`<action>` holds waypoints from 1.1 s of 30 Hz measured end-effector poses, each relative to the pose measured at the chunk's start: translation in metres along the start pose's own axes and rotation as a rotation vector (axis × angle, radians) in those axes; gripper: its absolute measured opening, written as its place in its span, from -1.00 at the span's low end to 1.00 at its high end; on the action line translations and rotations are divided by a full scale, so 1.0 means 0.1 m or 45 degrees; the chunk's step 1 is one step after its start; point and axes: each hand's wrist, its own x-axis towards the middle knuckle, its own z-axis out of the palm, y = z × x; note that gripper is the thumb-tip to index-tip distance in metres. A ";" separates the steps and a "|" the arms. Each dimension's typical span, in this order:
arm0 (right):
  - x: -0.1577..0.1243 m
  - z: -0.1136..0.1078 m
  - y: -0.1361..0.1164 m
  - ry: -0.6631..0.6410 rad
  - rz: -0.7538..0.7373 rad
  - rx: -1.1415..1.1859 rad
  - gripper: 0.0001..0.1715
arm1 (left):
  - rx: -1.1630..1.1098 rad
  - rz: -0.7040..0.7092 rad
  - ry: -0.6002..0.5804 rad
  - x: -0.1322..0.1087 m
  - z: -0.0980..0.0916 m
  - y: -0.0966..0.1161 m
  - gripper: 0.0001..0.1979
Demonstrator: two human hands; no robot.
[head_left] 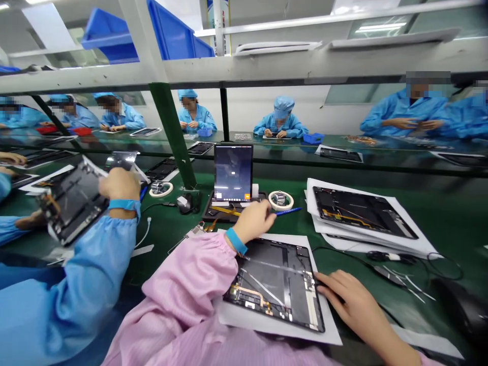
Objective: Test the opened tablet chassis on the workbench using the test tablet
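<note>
An opened tablet housing [280, 284] with exposed inner parts lies on white paper [244, 317] before me. My left hand [254, 221], with a blue band at the wrist, reaches over its far left edge, fingers bent together near the base of a lit upright screen [233, 173]; what they hold, if anything, is too small to make out. At the housing's right edge, my right hand [343, 292] touches the side with its fingers stretched out. A blue pen [288, 211] lies just beyond my left hand, beside a white tape roll [281, 200].
More tablet housings on paper [366, 211] are stacked at right, near cables [396, 259]. A co-worker's blue sleeve [102, 254] and another housing [76, 198] are close on my left. A green post [173, 132] rises behind the bench; people in blue sit opposite.
</note>
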 end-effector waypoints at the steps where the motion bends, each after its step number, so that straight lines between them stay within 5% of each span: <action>1: 0.02 -0.01 -0.02 -0.012 -0.020 -0.027 -0.70 | -0.008 0.082 -0.089 -0.04 0.06 0.07 -0.71; 7: 0.11 -0.23 -0.28 -0.219 0.072 -0.053 -0.71 | -0.149 0.290 -0.337 -0.15 0.36 0.22 -0.62; 11: 0.24 -0.36 -0.25 -0.353 0.156 -0.075 -0.77 | -0.365 0.180 -0.435 -0.16 0.38 0.21 -0.61; 16: 0.48 -0.19 -0.05 -0.288 0.304 -0.150 -0.70 | -0.468 0.092 -0.562 -0.17 0.41 0.18 -0.59; 19: 0.53 -0.11 0.01 -0.343 0.247 -0.153 -0.40 | -0.482 0.080 -0.595 -0.17 0.44 0.16 -0.58; 24: 0.36 -0.23 0.02 -0.295 0.216 -0.264 -0.43 | -0.494 0.085 -0.620 -0.15 0.46 0.12 -0.58; 29: 0.27 -0.25 -0.08 -0.437 0.207 -0.063 -0.35 | -0.482 0.114 -0.614 -0.15 0.49 0.08 -0.56; 33: 0.25 -0.35 -0.14 -0.393 0.281 0.091 -0.33 | -0.485 0.104 -0.629 -0.15 0.48 0.08 -0.55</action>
